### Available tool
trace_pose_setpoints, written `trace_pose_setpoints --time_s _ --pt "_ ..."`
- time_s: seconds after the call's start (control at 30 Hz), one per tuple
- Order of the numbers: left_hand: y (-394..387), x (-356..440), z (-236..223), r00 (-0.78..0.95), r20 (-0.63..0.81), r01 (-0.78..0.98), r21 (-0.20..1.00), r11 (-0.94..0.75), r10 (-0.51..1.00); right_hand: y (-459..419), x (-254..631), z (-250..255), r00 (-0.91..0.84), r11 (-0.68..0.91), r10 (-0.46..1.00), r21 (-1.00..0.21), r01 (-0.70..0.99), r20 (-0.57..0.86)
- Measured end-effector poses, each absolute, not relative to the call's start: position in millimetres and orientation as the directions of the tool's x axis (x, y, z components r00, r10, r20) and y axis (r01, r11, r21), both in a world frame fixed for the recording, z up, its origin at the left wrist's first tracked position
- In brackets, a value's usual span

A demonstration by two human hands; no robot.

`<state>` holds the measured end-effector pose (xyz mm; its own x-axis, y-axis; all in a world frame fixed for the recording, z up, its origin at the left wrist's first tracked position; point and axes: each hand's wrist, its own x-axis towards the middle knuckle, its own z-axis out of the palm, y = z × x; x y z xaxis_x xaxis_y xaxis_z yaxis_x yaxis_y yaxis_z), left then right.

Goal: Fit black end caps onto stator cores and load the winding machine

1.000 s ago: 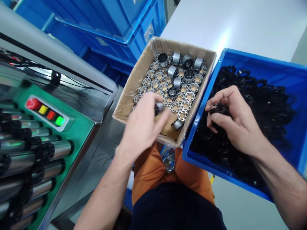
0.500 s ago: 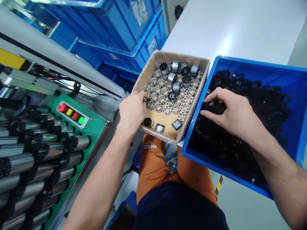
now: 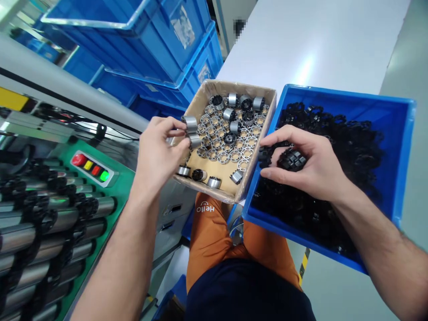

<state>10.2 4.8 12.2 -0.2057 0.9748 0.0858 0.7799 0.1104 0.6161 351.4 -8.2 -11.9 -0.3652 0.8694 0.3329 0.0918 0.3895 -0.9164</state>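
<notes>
Left hand (image 3: 159,145), mid-frame left, has two silver pieces (image 3: 191,124) pinched between thumb and fingers, one beyond the other, over the left wall of the box (image 3: 218,169). Fingers closed only to piece width. My guess: gripped by the outer sides so the two travel together and the ends stay unobstructed.

Right hand (image 3: 312,156), right of centre, curls over the left side of the blue bin (image 3: 396,138). Thumb and forefinger part-spread around one black part (image 3: 265,157); a second black part (image 3: 292,159) sits further back in the curl, likely parked as a spare.

Box, centre frame: rings (image 3: 223,157) laid flat in close rows, probably to save room and keep them easy to pick. More silver pieces on top of the rows, a few along the near wall. Bin: heap of loose black parts, no order. Box and bin side by side at the near end of the white surface (image 3: 290,60); looks chosen so each hand has its own stock.

Writing: "Hello", white, upside down in frame, on the orange trousers (image 3: 195,238), lower centre. Label (image 3: 183,26) on the blue crates (image 3: 160,49), upper left: can't read it. Buttons (image 3: 91,167) at left: no legible text, green one looks lit. No brand seen.
</notes>
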Motion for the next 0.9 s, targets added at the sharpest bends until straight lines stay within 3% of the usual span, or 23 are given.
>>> trace_pose_setpoints --time_s 0.07,0.13,0.23,0.5,0.9 --pt "-2.8 26.9 10.7 -0.212 -0.107 0.310 0.935 0.170 0.971 -10.1 348.9 -10.3 -0.372 0.388 0.862 -0.920 0.048 0.345" --pt "-8.9 51.4 5.8 -0.102 -0.302 -0.104 0.951 0.292 0.948 -11.1 347.0 -11.3 -0.365 0.390 0.861 -0.920 0.029 0.354" --pt "-17.3 91.4 -8.3 0.026 -0.372 -0.334 0.872 0.359 0.928 -11.3 346.0 -14.8 -0.359 0.402 0.852 -0.916 -0.019 0.381" --pt "-43.0 131.7 -48.3 0.139 -0.222 -0.360 0.897 0.258 0.965 -19.7 337.5 -21.4 -0.315 0.443 0.864 -0.891 0.099 0.394" --pt "-54.2 130.0 -40.4 0.218 -0.164 -0.401 0.884 0.241 0.962 -25.6 328.9 -20.7 -0.328 0.449 0.863 -0.881 0.147 0.385"
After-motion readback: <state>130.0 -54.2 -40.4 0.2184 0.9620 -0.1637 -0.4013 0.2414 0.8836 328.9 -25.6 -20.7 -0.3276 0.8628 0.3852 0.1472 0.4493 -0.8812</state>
